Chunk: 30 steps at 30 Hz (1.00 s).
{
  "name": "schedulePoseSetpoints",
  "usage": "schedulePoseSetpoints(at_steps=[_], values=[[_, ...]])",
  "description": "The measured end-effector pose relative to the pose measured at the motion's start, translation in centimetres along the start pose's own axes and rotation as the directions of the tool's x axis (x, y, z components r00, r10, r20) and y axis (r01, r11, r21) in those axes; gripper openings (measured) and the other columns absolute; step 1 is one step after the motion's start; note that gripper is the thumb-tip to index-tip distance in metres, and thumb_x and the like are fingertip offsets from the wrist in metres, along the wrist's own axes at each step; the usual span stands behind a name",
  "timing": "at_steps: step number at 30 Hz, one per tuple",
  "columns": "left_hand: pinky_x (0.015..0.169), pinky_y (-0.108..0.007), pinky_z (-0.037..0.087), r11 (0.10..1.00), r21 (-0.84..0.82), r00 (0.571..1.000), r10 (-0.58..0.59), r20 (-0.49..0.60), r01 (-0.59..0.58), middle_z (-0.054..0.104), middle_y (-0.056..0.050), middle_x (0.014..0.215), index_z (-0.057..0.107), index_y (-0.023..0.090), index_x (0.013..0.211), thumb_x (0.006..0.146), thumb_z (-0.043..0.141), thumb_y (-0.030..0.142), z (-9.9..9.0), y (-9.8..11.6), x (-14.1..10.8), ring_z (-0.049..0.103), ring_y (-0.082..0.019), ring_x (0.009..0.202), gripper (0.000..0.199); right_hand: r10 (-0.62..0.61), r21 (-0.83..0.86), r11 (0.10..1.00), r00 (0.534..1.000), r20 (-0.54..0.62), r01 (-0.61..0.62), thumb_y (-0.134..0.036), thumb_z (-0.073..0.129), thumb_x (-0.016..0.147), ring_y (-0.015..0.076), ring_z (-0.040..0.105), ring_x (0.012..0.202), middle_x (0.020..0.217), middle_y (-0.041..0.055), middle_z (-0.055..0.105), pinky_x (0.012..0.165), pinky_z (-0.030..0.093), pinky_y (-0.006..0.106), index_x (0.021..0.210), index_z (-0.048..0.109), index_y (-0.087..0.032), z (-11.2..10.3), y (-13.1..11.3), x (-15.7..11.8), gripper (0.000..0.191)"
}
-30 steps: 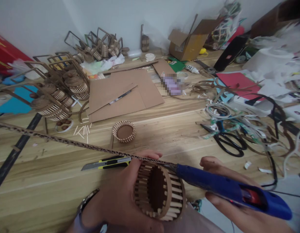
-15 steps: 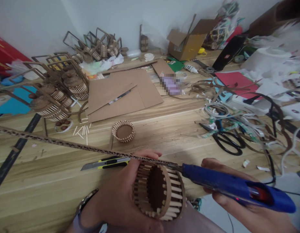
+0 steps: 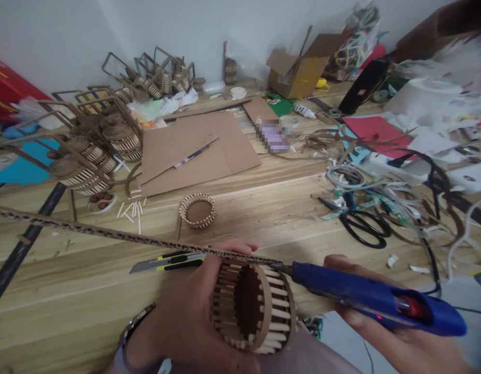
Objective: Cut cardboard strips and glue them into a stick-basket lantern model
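Observation:
My left hand is wrapped round a small round basket made of cardboard rings and pale sticks, its opening turned sideways. A long, thin corrugated cardboard strip runs from the left edge to the basket's top, passing over my left fingers. In my right hand is a blue glue gun with a small red light. Its nozzle meets the strip's end at the top of the basket. Behind my left hand lies a yellow and black utility knife.
A shallow stick ring stands beyond my hands. Cardboard sheets with a pen lie farther back. Finished baskets crowd the left; black-handled scissors and tangled cables lie at the right. An open box is at the back.
The glue gun's rear end has shifted slightly left and up, while its nozzle stays at the strip. My left hand and the basket have barely moved.

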<state>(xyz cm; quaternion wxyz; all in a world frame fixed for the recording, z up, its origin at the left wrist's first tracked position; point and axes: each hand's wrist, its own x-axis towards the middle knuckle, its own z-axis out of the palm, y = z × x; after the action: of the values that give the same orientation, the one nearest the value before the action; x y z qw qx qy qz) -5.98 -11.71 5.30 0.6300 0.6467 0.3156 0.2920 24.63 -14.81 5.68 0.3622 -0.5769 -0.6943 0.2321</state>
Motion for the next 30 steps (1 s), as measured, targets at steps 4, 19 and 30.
schedulePoseSetpoints(at_steps=[4, 19, 30], values=[[0.097, -0.043, 0.053, 0.999, 0.005, 0.999, -0.032, -0.002, 0.032, 0.037, -0.014, 0.152, 0.036, 0.028, 0.144, 0.051, 0.095, 0.044, -0.1, 0.0, 0.0, 0.057, -0.034, 0.122, 0.111, -0.057, -0.030, 0.998, 0.998, 0.018, 0.057, -0.056, 0.074, 0.074, 0.0287, 0.075, 0.091, 0.098, 0.0065, 0.078, 0.085, 0.063, 0.038, 0.100, 0.077, -0.029, -0.1, 1.2, -0.8, 0.037], [0.099, -0.045, 0.051, 1.000, 0.004, 1.000, 0.002, -0.006, -0.002, 0.036, -0.014, 0.153, 0.035, 0.029, 0.141, 0.055, 0.093, 0.047, 0.0, 0.0, 0.0, 0.054, -0.035, 0.126, 0.106, -0.055, -0.028, 0.998, 0.997, -0.055, 0.053, -0.055, 0.067, 0.080, 0.0297, 0.073, 0.099, 0.102, 0.0062, 0.078, 0.089, 0.061, 0.038, 0.102, 0.077, -0.028, 0.8, 3.0, -2.1, 0.037], [0.097, -0.042, 0.051, 0.999, -0.025, 0.998, 0.027, -0.055, -0.028, 0.039, -0.013, 0.150, 0.038, 0.029, 0.139, 0.056, 0.093, 0.049, 0.3, 0.0, 0.0, 0.057, -0.033, 0.122, 0.102, -0.111, -0.052, 0.993, 0.994, -0.018, 0.110, -0.049, 0.068, 0.082, 0.0281, 0.073, 0.101, 0.102, 0.0049, 0.078, 0.092, 0.060, 0.036, 0.101, 0.077, -0.028, 0.5, 3.0, -2.1, 0.030]])
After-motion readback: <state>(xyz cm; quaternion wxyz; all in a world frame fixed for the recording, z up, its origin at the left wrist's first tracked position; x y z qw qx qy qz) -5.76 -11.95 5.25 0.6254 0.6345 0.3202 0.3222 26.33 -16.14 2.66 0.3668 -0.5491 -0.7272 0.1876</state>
